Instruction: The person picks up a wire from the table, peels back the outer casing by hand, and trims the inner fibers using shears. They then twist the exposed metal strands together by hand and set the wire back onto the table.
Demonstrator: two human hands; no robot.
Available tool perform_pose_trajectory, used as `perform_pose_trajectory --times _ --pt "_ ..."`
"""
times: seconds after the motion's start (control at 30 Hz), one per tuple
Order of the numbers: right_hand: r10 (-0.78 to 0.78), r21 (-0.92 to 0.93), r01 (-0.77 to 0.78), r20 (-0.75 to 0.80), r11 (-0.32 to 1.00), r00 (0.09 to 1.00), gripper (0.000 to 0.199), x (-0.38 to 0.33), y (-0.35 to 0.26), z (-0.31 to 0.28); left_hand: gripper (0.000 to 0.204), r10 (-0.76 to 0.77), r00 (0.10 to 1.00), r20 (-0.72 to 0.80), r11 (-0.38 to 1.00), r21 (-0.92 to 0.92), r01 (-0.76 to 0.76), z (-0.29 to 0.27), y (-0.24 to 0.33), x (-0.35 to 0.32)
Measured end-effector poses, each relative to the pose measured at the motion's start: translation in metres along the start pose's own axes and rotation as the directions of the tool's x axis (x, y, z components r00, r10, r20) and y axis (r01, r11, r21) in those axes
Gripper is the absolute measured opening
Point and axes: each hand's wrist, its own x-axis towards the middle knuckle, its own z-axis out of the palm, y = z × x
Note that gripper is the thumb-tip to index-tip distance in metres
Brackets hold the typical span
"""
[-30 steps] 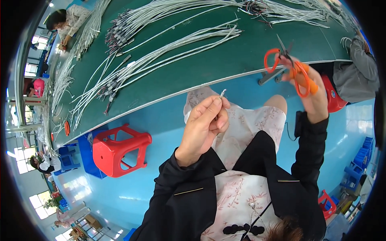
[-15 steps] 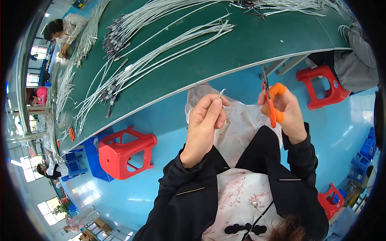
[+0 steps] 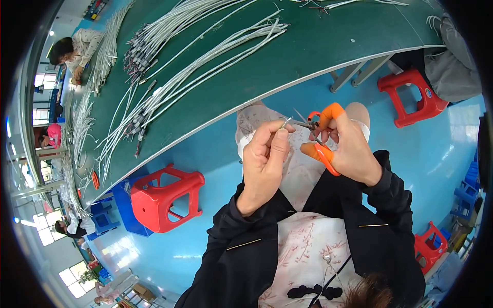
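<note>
**Scissors meet wire end above a worker's lap**

A short pale wire end (image 3: 285, 122) sits pinched between thumb and fingertips of the left hand (image 3: 264, 154), raised over the worker's lap just off the near edge of the green bench (image 3: 308, 56). At three o'clock from it, almost touching, the right hand (image 3: 346, 146) is closed through the handles of orange-handled scissors (image 3: 317, 134), whose blades point at the wire tip; whether they have bitten yet is too small to tell. By the look of it the trim is at the point of cutting, not finished.

At eleven o'clock from the hands, long bundles of white cables (image 3: 205, 66) lie spread along the bench, which suggests plenty of pieces left to handle; which of them are already trimmed cannot be judged. A red plastic stool (image 3: 164, 197) stands on the blue floor at eight o'clock, another red stool (image 3: 411, 95) at two o'clock. Other people work at the bench's far left end.
</note>
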Motion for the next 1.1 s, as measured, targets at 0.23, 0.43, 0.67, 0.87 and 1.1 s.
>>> perform_pose_trajectory --times 0.23,0.43,0.67,0.87,1.1 --pt "0.004 -0.004 -0.004 -0.003 1.000 1.000 0.049 0.002 -0.005 0.000 0.015 0.093 0.996 0.008 0.992 0.088 -0.094 0.000 -0.008 -0.002" --pt "-0.044 -0.059 0.043 -0.010 0.997 0.999 0.049 0.002 0.000 0.000 0.013 0.126 0.992 -0.009 0.984 0.130 -0.124 0.000 -0.015 -0.003" --pt "-0.073 -0.097 0.074 0.014 0.993 0.997 0.050 0.003 0.000 -0.003 0.017 0.118 0.993 0.013 0.976 0.183 -0.118 -0.001 -0.017 -0.002" --pt "-0.106 -0.141 0.108 0.020 0.984 0.994 0.051 0.003 0.001 -0.005 0.019 0.038 0.998 0.044 0.992 0.118 -0.043 -0.001 -0.009 -0.002" --pt "-0.119 -0.145 0.122 0.023 0.982 0.993 0.054 0.005 0.004 -0.007 0.018 -0.113 0.959 0.259 0.922 -0.333 0.198 -0.014 -0.016 0.003"
